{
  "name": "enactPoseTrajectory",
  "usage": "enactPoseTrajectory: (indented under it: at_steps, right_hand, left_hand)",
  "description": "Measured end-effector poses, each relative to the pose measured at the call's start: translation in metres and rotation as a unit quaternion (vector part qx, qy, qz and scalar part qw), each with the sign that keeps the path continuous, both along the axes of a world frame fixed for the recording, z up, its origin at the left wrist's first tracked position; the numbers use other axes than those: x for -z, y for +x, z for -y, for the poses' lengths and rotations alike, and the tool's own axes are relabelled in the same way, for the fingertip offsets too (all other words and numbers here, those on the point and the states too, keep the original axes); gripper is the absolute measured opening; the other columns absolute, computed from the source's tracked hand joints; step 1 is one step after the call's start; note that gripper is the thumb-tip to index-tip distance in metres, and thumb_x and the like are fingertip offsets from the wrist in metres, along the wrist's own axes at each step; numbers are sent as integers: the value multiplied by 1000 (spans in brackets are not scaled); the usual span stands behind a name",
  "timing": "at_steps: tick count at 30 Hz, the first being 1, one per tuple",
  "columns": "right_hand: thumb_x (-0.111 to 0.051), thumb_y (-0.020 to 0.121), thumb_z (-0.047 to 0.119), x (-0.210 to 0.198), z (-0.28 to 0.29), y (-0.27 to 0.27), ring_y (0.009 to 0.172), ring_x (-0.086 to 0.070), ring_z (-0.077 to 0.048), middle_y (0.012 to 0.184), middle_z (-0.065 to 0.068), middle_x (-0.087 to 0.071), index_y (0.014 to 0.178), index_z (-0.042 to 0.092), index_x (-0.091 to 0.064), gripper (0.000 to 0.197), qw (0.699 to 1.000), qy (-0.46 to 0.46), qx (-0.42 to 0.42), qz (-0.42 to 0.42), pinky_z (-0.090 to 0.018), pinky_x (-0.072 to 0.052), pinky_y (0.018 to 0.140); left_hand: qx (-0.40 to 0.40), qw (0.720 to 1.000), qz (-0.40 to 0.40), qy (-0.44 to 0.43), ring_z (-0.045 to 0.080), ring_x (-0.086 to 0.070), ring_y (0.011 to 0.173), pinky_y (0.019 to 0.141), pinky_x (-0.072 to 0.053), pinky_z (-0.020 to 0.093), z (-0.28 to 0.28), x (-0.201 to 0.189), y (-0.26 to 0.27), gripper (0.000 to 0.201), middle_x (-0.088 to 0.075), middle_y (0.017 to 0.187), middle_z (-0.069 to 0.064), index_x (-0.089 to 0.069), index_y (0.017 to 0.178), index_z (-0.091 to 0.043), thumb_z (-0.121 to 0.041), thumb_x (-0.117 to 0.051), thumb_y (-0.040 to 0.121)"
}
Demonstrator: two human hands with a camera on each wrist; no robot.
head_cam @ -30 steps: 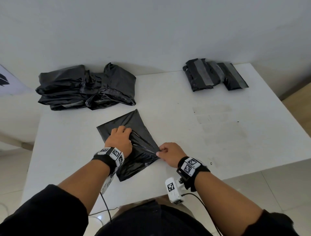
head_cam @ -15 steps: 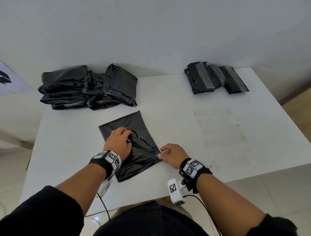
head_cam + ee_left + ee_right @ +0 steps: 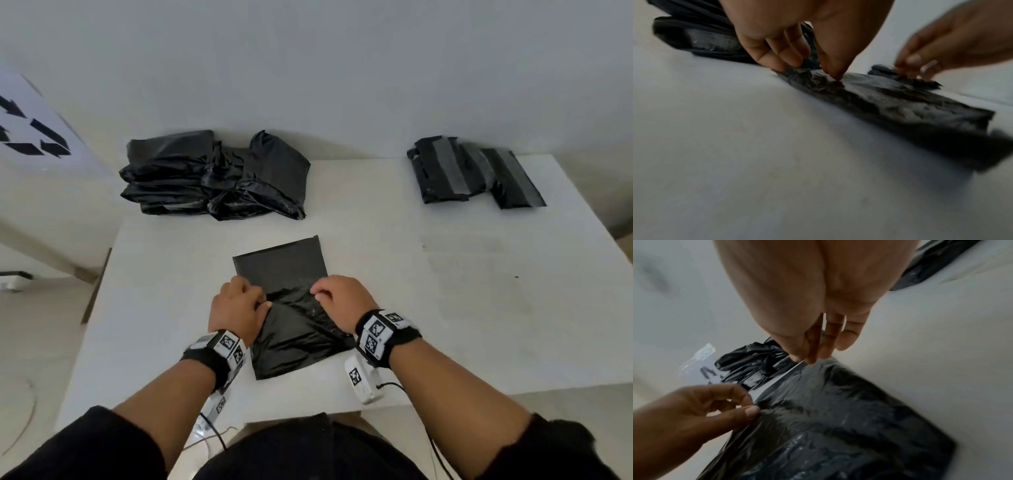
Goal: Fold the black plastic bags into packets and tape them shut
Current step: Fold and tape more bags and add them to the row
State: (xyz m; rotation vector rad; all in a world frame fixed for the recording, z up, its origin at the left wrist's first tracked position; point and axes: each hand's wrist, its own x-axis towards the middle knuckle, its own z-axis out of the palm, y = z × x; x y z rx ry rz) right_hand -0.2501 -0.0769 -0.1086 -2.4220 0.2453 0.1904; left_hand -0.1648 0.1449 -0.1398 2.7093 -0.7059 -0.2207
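Note:
A black plastic bag (image 3: 284, 270) lies flat on the white table (image 3: 445, 308), in front of me. Its near half is folded up over the middle. My left hand (image 3: 236, 308) pinches the left end of that folded edge between thumb and fingers. My right hand (image 3: 339, 298) pinches the right end. In the left wrist view the left hand (image 3: 807, 65) holds the black bag (image 3: 890, 104) down low on the table, the right hand (image 3: 920, 68) blurred behind. The right wrist view shows the right hand (image 3: 809, 356) nipping the bag's edge (image 3: 838, 418).
A heap of loose black bags (image 3: 215, 178) sits at the table's back left. Taped packets (image 3: 472, 174) lie at the back right. A white board with black arrows (image 3: 30, 133) leans at the far left. Floor shows past the table's edges.
The bag has turned from slanted to square with me. Both hands have moved to its middle and now pinch a fold across it, where the left pressed and the right held a corner.

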Motion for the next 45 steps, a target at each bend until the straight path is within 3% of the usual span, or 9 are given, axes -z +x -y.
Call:
enactPoseTrajectory:
  at_steps: [4, 10, 16, 23, 27, 30, 37, 41, 45]
  right_hand:
    - [-46, 100, 18, 5, -18, 26, 111, -58, -26, 123, -5, -67, 123, 20, -67, 31, 991, -61, -119, -31, -39, -45, 97]
    - [-44, 99, 12, 14, -6, 42, 119, -51, -31, 132, -9, -59, 133, 18, -60, 38, 984, -102, -130, -72, -43, -43, 100]
    - [-59, 93, 16, 17, 8, 38, 138, -35, -25, 147, -1, -47, 141, 23, -51, 50, 974, -174, -143, -35, -41, -34, 109]
    - [-74, 82, 38, 21, 30, 1, 152, -2, -24, 165, 1, -8, 154, 32, -26, 87, 946, -232, -177, -144, -49, -14, 120]
    - [-68, 84, 51, 16, 33, -3, 148, -14, -25, 160, 0, -23, 150, 32, -35, 77, 960, -196, -139, -143, -47, -21, 117]
    - [-57, 92, 51, 14, 23, -5, 141, -27, -21, 156, 4, -32, 146, 31, -43, 60, 983, -148, -96, -59, -42, -30, 112]
    - [-52, 96, 41, 27, 9, -14, 136, -34, -21, 151, 4, -39, 141, 26, -51, 47, 969, -187, -140, -78, -39, -33, 108]
    - [-58, 88, 58, 27, 14, -19, 131, -38, -18, 142, 6, -46, 138, 30, -52, 58, 973, -168, -140, -71, -37, -33, 106]
    - [-67, 76, 65, 28, 15, -30, 139, -28, -18, 151, 5, -34, 143, 33, -45, 78, 972, -154, -157, -86, -39, -25, 113]
  left_hand:
    - [89, 993, 30, 66, 30, -57, 75, 61, -47, 35, 5, 3, 1, 18, -57, 79, 2, -73, 82, -24, -34, -82, 70]
    - [107, 991, -18, 80, 33, -57, 104, 83, -52, 41, 7, -2, 25, 55, -61, 115, 6, -67, 120, -18, -28, -82, 68]
    - [111, 983, -40, 141, 23, -23, 142, 114, -28, 40, 4, -7, 33, 75, -24, 157, -3, -37, 147, -31, -43, -71, 81]
    - [168, 960, -81, 210, 25, -10, 146, 118, -20, 44, -21, -6, 30, 104, 3, 162, -3, -17, 153, -38, -62, -74, 69]
    - [178, 960, -101, 192, 28, -7, 145, 118, -20, 47, -27, -3, 26, 128, 10, 160, 4, -8, 154, -38, -68, -80, 52]
    - [165, 973, -76, 142, 29, -13, 144, 117, -19, 47, -29, 1, 18, 115, -4, 159, 2, -19, 151, -40, -74, -74, 56]
    - [157, 978, -51, 128, 23, -21, 145, 116, -24, 45, -45, 11, 1, 76, -26, 158, -8, -39, 145, -39, -68, -62, 78]
    - [185, 981, 6, 53, 27, -54, 122, 91, -51, 51, -58, 11, -1, 46, -62, 130, -3, -72, 107, -36, -45, -87, 64]
    - [205, 977, 57, -16, 25, -60, 100, 76, -53, 40, -58, 11, -5, 36, -68, 110, -4, -76, 86, -32, -19, -93, 57]
